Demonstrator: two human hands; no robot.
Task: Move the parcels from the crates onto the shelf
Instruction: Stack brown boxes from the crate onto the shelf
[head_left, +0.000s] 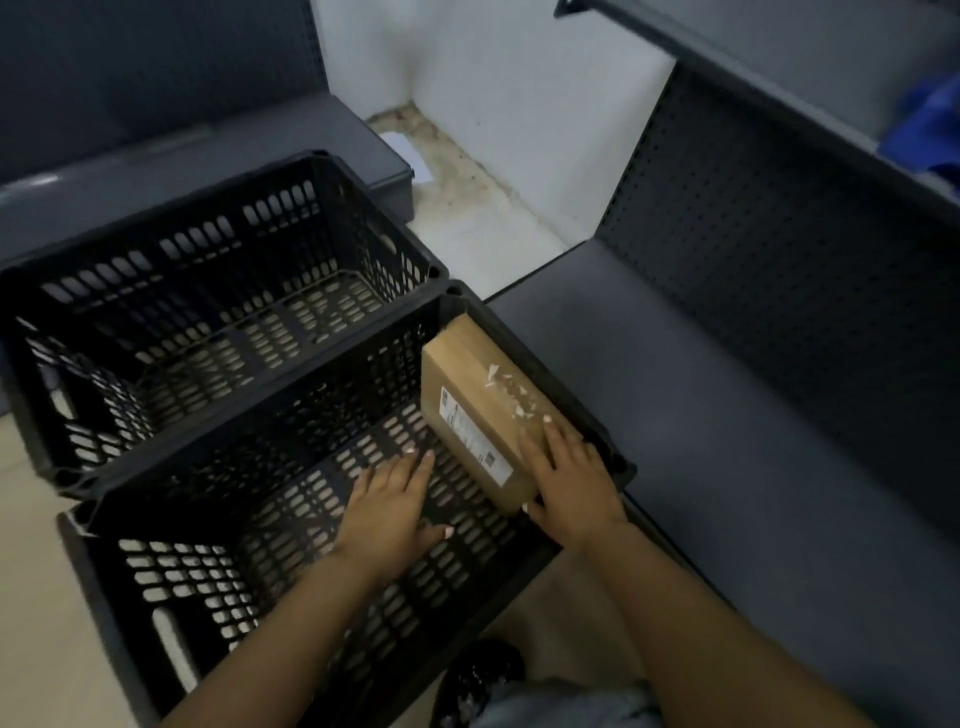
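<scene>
The parcel (480, 410) is a flat, rectangular brown cardboard box with a white printed shipping label along its left part and a strip of clear, crinkled tape across its upper face. It lies inside the near crate (130, 587), a black plastic crate with slotted walls and floor, and leans tilted against that crate's right wall, its right edge raised toward the rim. The right hand (569, 480) rests on the near end of the parcel, palm down, with the fingers (550, 434) extended over the upper face and the thumb wrapped at the near corner, so the hand holds the box. The left hand (389, 506) is inside the same crate, left of the parcel and apart from it, palm down over the slotted floor, with its fingers straight, slightly spread and holding nothing. Both forearms enter from the near edge of the view. The long axis of the parcel runs from near right to far left, parallel to the crate's right wall; the label's long side follows the same axis. A second black crate (218, 291) stands just beyond the near crate, touching it. The dark grey shelf (753, 415) lies to the right of the near crate, with a perforated back panel (779, 223) behind it.
</scene>
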